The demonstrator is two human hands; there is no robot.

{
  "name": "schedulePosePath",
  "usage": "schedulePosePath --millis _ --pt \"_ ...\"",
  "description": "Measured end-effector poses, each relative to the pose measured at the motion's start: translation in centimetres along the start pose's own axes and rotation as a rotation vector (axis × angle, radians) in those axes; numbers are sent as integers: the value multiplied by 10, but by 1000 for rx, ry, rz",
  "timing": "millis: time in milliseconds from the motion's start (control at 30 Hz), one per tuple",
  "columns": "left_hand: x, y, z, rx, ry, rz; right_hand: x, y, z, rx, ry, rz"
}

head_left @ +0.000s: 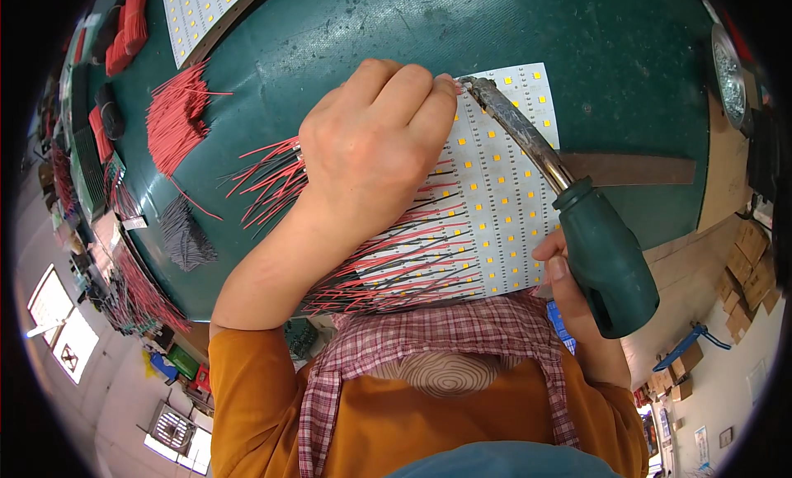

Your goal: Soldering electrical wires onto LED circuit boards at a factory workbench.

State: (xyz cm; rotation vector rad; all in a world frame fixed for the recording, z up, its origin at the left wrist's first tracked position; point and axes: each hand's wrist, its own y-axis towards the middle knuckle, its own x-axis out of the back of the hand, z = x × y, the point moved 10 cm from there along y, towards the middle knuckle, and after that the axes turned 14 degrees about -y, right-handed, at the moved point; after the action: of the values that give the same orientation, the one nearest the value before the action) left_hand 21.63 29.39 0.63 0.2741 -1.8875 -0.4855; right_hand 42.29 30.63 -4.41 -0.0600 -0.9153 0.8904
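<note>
A white board (487, 169) with rows of small yellow squares lies at the near edge of the green surface (627, 74), in front of the person's plaid apron (445, 321). Red and black wires (404, 268) spread across its left part, many reaching out past its left edge.

The left hand (379, 140) is over the board's upper left side, its fingers curled inward near the tip of a soldering iron (606, 255); the fingertips are mostly hidden, so what they pinch cannot be told. The iron slants from its green handle up to that tip at the board's upper part. The right hand (568, 287) is beside and partly behind the handle, thumb and a finger close together near the board's right edge; whether it grips anything cannot be told.

A bundle of red wires (176, 123) lies to the left, with dark wires (187, 235) nearer the person. A flat brown strip (635, 169) lies right of the board.
</note>
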Motion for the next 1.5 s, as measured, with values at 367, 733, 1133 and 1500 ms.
schedulePosePath --millis 367,733,1133,1500 --pt "-2 0 3 12 15 32 10 1 3 -107 421 -49" --pt "3 -9 2 80 -99 -37 1 -1 0 -5 292 -21" --pt "12 -1 9 93 -99 -67 4 6 10 24 383 -43" --pt "-3 0 6 18 -22 39 5 11 12 15 280 -62"
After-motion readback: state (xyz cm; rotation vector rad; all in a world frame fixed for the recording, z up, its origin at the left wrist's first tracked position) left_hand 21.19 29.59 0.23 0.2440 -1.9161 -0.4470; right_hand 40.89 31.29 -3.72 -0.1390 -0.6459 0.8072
